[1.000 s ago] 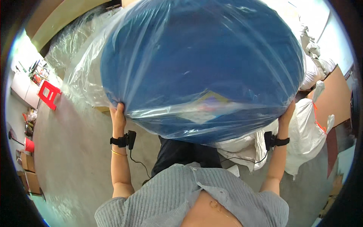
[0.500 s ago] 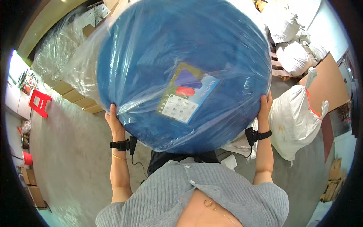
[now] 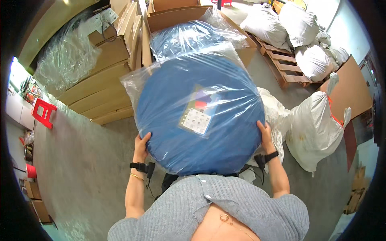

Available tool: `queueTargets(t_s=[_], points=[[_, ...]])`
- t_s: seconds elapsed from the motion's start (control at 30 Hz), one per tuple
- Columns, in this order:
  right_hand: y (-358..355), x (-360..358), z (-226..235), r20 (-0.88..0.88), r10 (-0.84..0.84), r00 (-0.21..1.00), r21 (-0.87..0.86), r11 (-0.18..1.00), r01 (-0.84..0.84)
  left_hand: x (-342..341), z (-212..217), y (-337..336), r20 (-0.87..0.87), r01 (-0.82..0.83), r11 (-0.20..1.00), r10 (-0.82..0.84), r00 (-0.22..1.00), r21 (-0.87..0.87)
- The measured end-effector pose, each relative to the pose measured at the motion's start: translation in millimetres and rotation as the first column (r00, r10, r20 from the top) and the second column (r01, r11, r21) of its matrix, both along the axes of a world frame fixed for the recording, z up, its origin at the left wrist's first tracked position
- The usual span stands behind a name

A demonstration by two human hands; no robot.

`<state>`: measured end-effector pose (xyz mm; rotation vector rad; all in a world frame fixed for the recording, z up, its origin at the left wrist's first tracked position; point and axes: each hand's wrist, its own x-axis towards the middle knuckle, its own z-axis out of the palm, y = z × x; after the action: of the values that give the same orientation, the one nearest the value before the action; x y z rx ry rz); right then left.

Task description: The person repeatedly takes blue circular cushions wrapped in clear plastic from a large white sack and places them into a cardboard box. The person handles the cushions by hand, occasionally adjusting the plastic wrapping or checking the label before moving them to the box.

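Observation:
A large round blue cushion (image 3: 225,132) in a clear plastic bag (image 3: 129,86) is held up in front of me, tilted with its broad face upward. Under the plastic lies a colourful printed card (image 3: 197,116). My left hand (image 3: 141,145) grips the left edge, thumb on top. My right hand (image 3: 265,135) clasps the opposite edge in the same way. The fingers beneath are mostly hidden. Just beyond its far rim, an open cardboard box (image 3: 177,14) holds another blue plastic-wrapped bundle (image 3: 185,37).
Stacked flat cartons (image 3: 98,94) stand at the far left, with loose clear plastic (image 3: 64,60) over them. White sacks (image 3: 297,24) lie on and around a wooden pallet (image 3: 281,66) at the right; a tied white sack (image 3: 313,128) stands nearer. A red stool (image 3: 43,112) is at left.
The cushion has come down, away from the camera, and looks smaller. Both hands moved lower in the picture with it, keeping hold. The open box behind is now visible.

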<state>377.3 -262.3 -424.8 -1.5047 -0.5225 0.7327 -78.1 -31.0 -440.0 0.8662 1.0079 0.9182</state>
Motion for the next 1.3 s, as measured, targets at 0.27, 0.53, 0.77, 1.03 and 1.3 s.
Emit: queueTargets(t_s=[0.27, 0.53, 0.77, 1.03, 1.3], points=[[7, -35, -11, -0.062, -0.207, 0.976, 0.144, 0.966, 0.214, 31, 48, 13, -0.014, -0.077, 0.979, 0.081, 0.997, 0.191], [81, -14, 76, -0.348, -0.076, 0.934, 0.359, 0.91, 0.208, 63, 113, 93, 0.322, 0.254, 0.957, -0.285, 0.903, 0.138], [118, 19, 129, -0.145, 0.196, 0.97, 0.395, 0.91, -0.125, 94, 105, 13, 0.489, 0.489, 0.87, -0.453, 0.745, 0.061], [51, -34, 182, -0.197, 0.561, 0.804, 0.111, 0.828, -0.55, 67, 222, -39, 0.2, 0.459, 0.88, -0.475, 0.857, 0.124], [-62, 12, 139, -0.118, 0.369, 0.922, -0.129, 0.915, -0.383, -12, 171, -62, -0.069, 0.58, 0.812, -0.583, 0.81, -0.064]])
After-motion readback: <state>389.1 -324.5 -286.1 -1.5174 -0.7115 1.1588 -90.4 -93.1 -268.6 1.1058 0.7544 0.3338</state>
